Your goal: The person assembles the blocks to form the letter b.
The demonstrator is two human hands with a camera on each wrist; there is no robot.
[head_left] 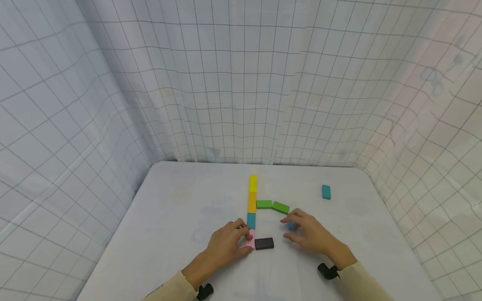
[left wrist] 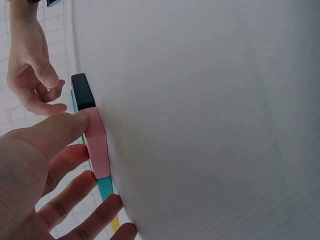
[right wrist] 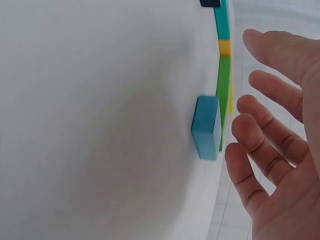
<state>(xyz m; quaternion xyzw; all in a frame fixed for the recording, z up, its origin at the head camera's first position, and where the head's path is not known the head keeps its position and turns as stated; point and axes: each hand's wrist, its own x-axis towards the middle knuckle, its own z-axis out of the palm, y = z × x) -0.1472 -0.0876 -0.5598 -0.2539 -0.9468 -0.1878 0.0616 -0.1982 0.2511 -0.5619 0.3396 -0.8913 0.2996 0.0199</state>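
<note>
Several coloured blocks lie on a white table. My left hand (head_left: 227,241) holds a pink block (left wrist: 97,142) between thumb and fingers, at the near end of a column. Beyond it in line come a teal block (head_left: 251,220), an orange block (head_left: 252,202) and a yellow block (head_left: 253,183). A black block (head_left: 264,243) juts right from the pink one. My right hand (head_left: 310,234) hovers over a blue block (right wrist: 206,127) with fingers loosely spread; the right wrist view shows a gap between them. Part of the blue block is hidden by that hand in the head view.
Two green blocks, one straight (head_left: 264,204) and one angled (head_left: 280,207), run right from the orange block. A separate teal block (head_left: 326,192) lies at the back right of the table (head_left: 180,209). White gridded curtains (head_left: 241,83) surround the table at the back and sides.
</note>
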